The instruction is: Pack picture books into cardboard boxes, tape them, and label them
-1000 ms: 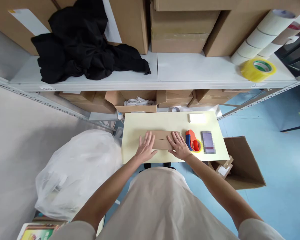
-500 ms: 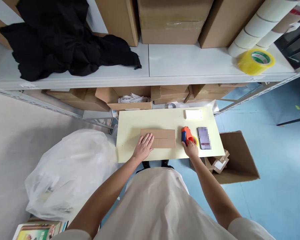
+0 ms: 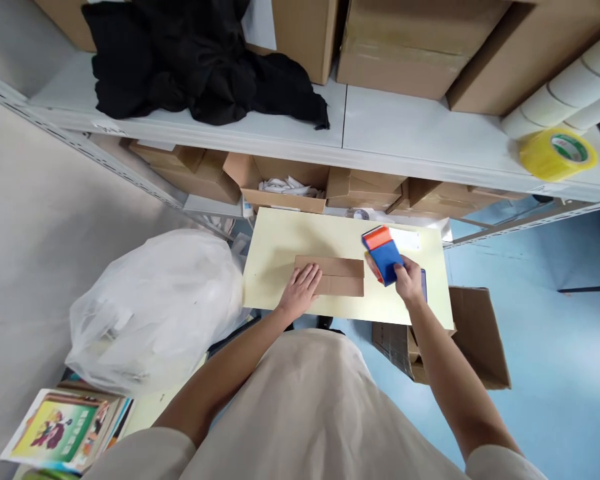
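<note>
A small flat cardboard box (image 3: 343,277) lies on the pale yellow table (image 3: 267,253), a seam running along its top. My left hand (image 3: 301,288) rests flat on the box's left end, fingers stretched out. To the right of the box, my right hand (image 3: 408,279) grips a blue and orange tape dispenser (image 3: 386,257), raised above the tabletop and tilted. Part of a phone (image 3: 423,283) shows behind that hand; the rest is hidden. Behind the dispenser lies a white paper (image 3: 407,239), partly covered by it.
A grey shelf (image 3: 395,137) crosses above the table's far edge, bearing a black cloth (image 3: 195,73), cartons and a yellow tape roll (image 3: 555,157). On the left sits a full plastic bag (image 3: 155,307). An open carton (image 3: 480,333) stands on the floor at right.
My right hand has lifted the tape dispenser off the table and turned it. My left hand stays on the box. The view has shifted and tilted slightly.
</note>
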### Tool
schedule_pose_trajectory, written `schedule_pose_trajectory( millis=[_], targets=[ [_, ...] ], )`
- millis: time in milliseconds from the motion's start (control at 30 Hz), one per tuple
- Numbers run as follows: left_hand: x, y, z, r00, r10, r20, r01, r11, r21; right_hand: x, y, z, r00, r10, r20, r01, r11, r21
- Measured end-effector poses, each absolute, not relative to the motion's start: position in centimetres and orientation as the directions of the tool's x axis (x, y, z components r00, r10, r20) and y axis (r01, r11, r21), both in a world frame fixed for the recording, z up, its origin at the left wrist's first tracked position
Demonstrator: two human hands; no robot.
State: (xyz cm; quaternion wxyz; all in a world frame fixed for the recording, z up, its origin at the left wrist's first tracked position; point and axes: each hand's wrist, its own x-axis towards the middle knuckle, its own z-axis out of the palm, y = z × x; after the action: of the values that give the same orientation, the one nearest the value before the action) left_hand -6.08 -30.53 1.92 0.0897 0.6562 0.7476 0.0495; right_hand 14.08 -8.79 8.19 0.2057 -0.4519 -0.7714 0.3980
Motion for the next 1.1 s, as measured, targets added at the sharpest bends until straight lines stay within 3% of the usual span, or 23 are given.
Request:
schedule_pose_trajectory(
  millis=[100,200,433,567,667,767,867,967,1100],
  targets=[
    [-6.4,-30.6,2.1,-0.099,0.994,-0.057,0.969,0.109,0.222,10.8,-8.5,10.4,-0.737,0.664,-0.127,0.389,0.263,-0.883],
    [-6.8,-30.7,2.1,-0.075,0.996,-0.040,0.967,0.083,0.242,8.6,-8.3,11.0,-0.823,0.516,-0.236,0.405,0.243,-0.881],
    [-7.4,-31.0,2.0,-0.088,0.996,-0.022,0.947,0.090,0.309,7.8,-8.4,9.8,-0.833,0.460,-0.306,0.466,0.286,-0.837],
    [-7.3,-31.0,2.9,-0.118,0.992,-0.037,0.856,0.121,0.502,8.1,-8.4,9.2,-0.833,0.463,-0.303,0.464,0.288,-0.837],
    [-7.2,-30.2,3.9,-0.272,0.958,-0.089,0.636,0.248,0.731,8.3,-8.3,8.9,-0.830,0.470,-0.299,0.457,0.269,-0.848],
    [-7.3,-28.8,5.1,-0.473,0.849,-0.237,0.176,0.354,0.918,8.3,-8.2,8.8,-0.843,0.450,-0.296,0.451,0.292,-0.843],
    [-7.6,-27.4,6.5,-0.443,0.777,-0.447,-0.256,0.369,0.894,8.3,-8.3,8.7,-0.855,0.430,-0.288,0.445,0.327,-0.834],
    [-7.9,-26.7,7.8,-0.341,0.766,-0.545,-0.366,0.426,0.827,8.2,-8.3,8.8,-0.864,0.424,-0.272,0.435,0.355,-0.828],
    [-8.3,-26.3,9.0,-0.402,0.745,-0.533,-0.278,0.455,0.846,8.1,-8.5,9.1,-0.871,0.412,-0.267,0.437,0.400,-0.806]
  ],
)
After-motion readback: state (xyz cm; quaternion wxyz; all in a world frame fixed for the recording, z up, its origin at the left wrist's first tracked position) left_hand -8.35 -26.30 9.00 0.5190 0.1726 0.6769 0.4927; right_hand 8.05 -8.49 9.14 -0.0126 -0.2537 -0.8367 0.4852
